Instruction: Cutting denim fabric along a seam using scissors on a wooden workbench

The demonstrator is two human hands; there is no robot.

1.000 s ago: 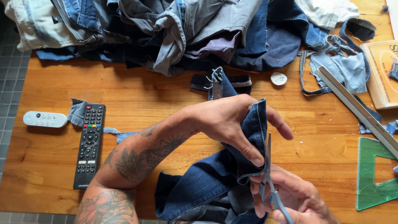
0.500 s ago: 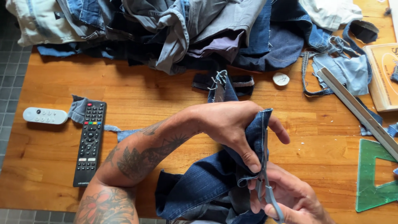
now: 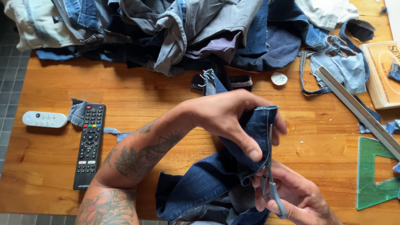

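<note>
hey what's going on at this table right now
A person is cutting dark blue denim with scissors. The left hand pinches the fabric's edge and holds it up, while the right hand works the scissors along that edge. On the wooden table lie a heap of jeans, a black remote and a green set square.

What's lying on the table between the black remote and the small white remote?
A small scrap of pale blue denim lies between the black remote and the white remote, its edge tucked under the black one, in the head view.
</note>
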